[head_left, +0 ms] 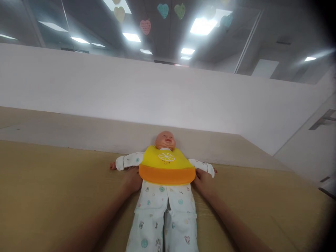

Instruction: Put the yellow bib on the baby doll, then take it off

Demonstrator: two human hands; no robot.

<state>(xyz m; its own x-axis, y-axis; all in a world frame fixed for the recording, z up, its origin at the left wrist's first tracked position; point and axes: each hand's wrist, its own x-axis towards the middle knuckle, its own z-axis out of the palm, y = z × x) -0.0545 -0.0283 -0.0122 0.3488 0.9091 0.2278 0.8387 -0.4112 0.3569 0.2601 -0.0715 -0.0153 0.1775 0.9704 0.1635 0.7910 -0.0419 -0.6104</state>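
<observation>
A baby doll (167, 140) lies on its back with arms spread, dressed in a white printed top and trousers (154, 203). Over its chest is a yellow bib (152, 156) with a citrus-slice print and an orange pocket (168, 176) along the bottom. My left hand (133, 180) is closed at the bib's left lower edge, its fingertips hidden behind the bib. At the opposite edge my right hand (204, 180) is closed too, thumb by the pocket's corner and the other fingers partly hidden. Both hands sit just below the doll's sleeves.
The doll rests on a tan surface (65, 182), with a paler raised strip (78, 131) behind its head. Beyond stands a white wall (157, 91) topped by glass with paper hearts (145, 27). A door handle (322, 119) shows at the right.
</observation>
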